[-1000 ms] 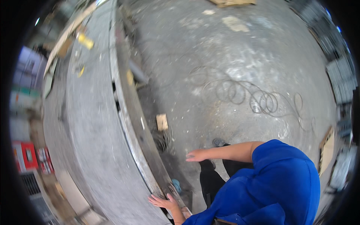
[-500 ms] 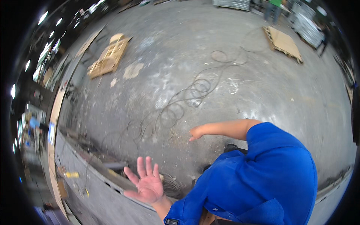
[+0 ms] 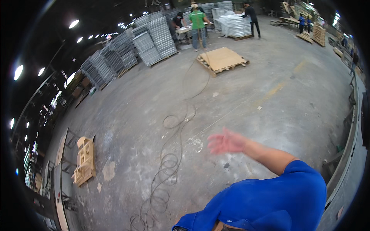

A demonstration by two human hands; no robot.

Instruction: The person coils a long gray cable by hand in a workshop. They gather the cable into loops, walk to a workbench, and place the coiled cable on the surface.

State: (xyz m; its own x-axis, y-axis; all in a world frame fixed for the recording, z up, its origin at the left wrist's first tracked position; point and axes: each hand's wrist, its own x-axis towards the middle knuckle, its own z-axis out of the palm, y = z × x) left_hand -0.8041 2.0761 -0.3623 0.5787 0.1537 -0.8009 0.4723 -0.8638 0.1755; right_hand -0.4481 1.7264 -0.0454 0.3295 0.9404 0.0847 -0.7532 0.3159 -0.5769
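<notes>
My right hand is stretched out over the concrete floor, its fingers apart and slightly smeared by motion, holding nothing. It touches no object. A long thin hose or cable lies in loose loops on the floor to the left of that hand. My left hand is out of the picture; only the blue sleeve of that arm shows at the lower edge.
A wooden pallet with a flat board lies ahead. Farther back, several people work beside tall stacks of grey metal panels. A wooden frame piece lies at left. A long grey ledge runs along the right.
My view has swung up and to the right, bringing the people and stacks into sight. My left hand has left the picture. My right hand has risen and its fingers have spread.
</notes>
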